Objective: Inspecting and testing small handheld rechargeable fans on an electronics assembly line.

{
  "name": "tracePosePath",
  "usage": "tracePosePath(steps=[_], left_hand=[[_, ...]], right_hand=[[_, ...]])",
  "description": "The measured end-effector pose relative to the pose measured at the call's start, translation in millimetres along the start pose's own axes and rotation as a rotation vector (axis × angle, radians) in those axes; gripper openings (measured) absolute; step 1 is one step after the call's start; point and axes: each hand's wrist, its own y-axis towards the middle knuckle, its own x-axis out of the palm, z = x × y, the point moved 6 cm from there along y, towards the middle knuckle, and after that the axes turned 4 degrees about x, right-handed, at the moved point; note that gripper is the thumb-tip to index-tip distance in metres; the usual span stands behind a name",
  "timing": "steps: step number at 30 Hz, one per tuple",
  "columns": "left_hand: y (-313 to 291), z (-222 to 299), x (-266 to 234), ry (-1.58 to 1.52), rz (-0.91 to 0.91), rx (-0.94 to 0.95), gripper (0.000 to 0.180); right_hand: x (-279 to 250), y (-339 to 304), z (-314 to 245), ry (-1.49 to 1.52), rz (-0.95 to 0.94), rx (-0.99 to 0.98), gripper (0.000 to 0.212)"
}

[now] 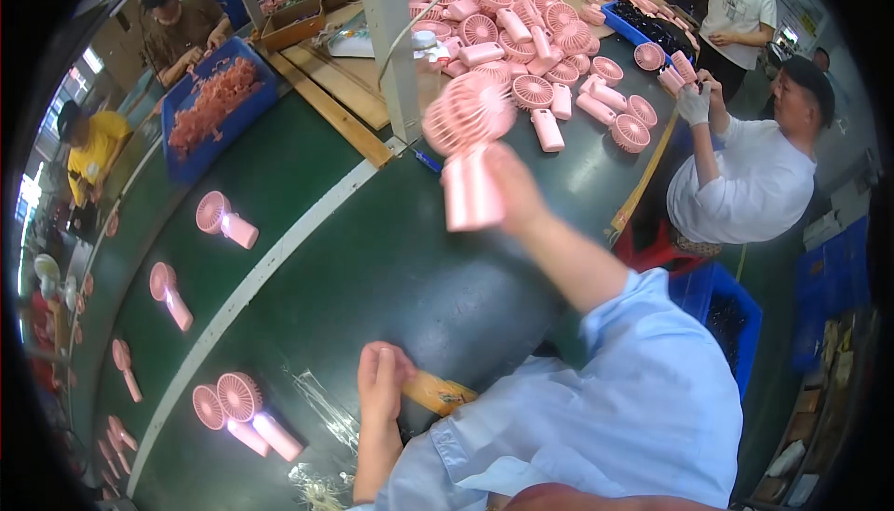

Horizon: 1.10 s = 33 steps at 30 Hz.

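Observation:
My right hand (510,187) is closed round the handle of a pink handheld fan (472,192), lifted over the table with its round grille up. Motion blurs the grille, and a second fan head seems to overlap it; I cannot tell whether I hold one or two. Low over the table's near edge is my left hand (383,369), its fingers curled in and no object showing in them. Left of it a pair of pink fans (239,397) lie side by side on the green belt, a light glowing on them.
A large heap of pink fans (531,31) covers the table's far end. More fans (171,295) lie spaced along the belt. A white post (386,40) rises beside the heap. Blue bins (223,110) hold parts. Co-workers (745,171) sit and stand around the tables.

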Motion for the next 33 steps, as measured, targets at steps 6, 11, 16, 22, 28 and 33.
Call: tracePosePath(steps=[6,11,16,22,28,33], left_hand=[[-24,62,-41,0.152,0.26,0.282,0.014],[-82,118,-133,1.17,0.74,0.469,0.021],[-102,110,-161,1.891,0.897,0.413,0.05],[-95,96,-169,2.113,0.993,0.215,0.05],[-72,98,-135,1.323,0.753,0.605,0.041],[-38,68,-17,1.24,0.338,0.647,0.042]], right_hand=[[-207,31,-111,-0.794,0.66,-0.143,0.044],[-339,89,-180,-1.275,0.878,-0.255,0.062],[-290,114,-183,-1.403,0.852,-0.372,0.059],[-94,96,-67,-0.793,-0.012,-0.021,0.022],[118,-60,91,-0.6,-0.957,0.455,0.022],[174,-140,160,-0.064,-0.563,0.57,0.031]])
